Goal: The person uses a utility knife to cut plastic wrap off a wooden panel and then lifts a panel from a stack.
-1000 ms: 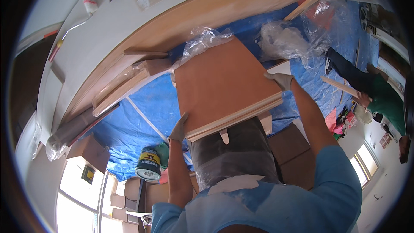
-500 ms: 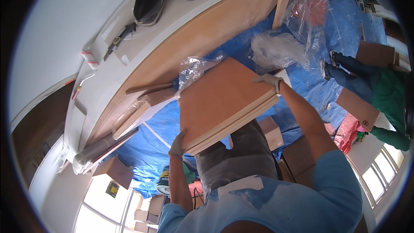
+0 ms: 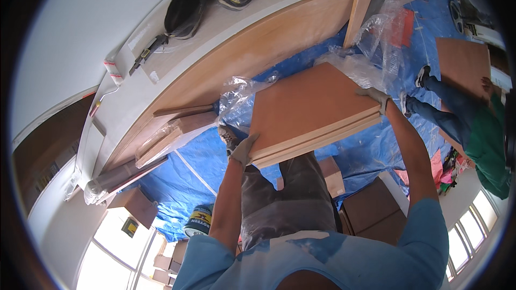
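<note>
A stack of reddish-brown wooden panels point(image 3: 309, 110) with pale edges is held up in front of my body, flat face uppermost. My left hand point(image 3: 244, 149), in a grey work glove, grips its near left corner. On the right corner, my right hand point(image 3: 376, 99), gloved too, is closed with the fingers over the top face. The undersides of the panels and both thumbs are hidden. Below the stack are my grey trousers and one of my shoes point(image 3: 228, 137).
Blue plastic sheeting point(image 3: 196, 182) covers the floor. Clear plastic wrap point(image 3: 236, 96) lies beyond the stack. A paint can point(image 3: 199, 220) stands at lower left, cardboard boxes point(image 3: 373, 207) at lower right. A co-worker in green point(image 3: 478, 134) handles a brown panel point(image 3: 463, 67). Shoes and a paint roller point(image 3: 113, 72) rest on a ledge.
The panel stack has moved right in my two hands, which keep their hold. The co-worker's hand now reaches to the upright brown panel at far right.
</note>
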Demonstrator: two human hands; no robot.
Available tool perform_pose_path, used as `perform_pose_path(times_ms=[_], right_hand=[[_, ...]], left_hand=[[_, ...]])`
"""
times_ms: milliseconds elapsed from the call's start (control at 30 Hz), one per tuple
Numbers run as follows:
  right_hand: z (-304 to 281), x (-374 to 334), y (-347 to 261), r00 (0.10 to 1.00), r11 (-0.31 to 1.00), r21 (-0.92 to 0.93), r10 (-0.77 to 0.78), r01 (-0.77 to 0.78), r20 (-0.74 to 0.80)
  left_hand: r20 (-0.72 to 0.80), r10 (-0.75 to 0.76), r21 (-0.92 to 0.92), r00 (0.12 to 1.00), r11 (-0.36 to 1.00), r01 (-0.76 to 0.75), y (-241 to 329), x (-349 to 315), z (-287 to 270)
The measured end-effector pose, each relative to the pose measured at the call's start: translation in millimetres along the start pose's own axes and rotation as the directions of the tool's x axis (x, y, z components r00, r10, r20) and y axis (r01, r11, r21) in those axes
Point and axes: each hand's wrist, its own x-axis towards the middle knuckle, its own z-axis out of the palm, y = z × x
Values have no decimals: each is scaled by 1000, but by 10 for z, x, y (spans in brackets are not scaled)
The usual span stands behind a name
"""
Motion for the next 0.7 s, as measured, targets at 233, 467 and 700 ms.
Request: perform_pose_path(times_ms=[233,467,700], right_hand=[[-393,341,-282,997,999,32,23,-26,79],[-344,207,-846,947,864,402,-321,305,-29],[319,315,-1383,886,627,630,-375,458,-271]], left_hand=[[-225,-99,25,969,994,107,214,313,298],[-180,10,-100,984,995,-28,1111,90,376],[-259,177,54,949,984,-169,1966,76,641]])
